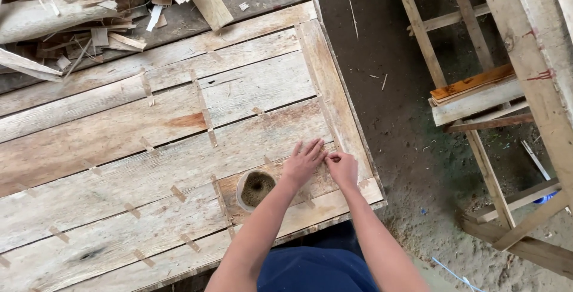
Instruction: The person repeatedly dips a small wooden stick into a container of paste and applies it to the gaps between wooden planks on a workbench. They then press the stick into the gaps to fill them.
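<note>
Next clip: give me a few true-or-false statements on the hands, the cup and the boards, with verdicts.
1. Both hands rest on the wooden panel. True: the left hand lies flat with fingers spread, and the right hand is beside it with fingers pinched together.
2. The left hand holds a hammer. False: no tool shows in it.
3. A small round cup sits on the panel left of the hands. True.
4. The cup is tipped on its side. False: it stands upright, its open top facing the camera.
5. Wood scraps are piled at the panel's far left. True.
</note>
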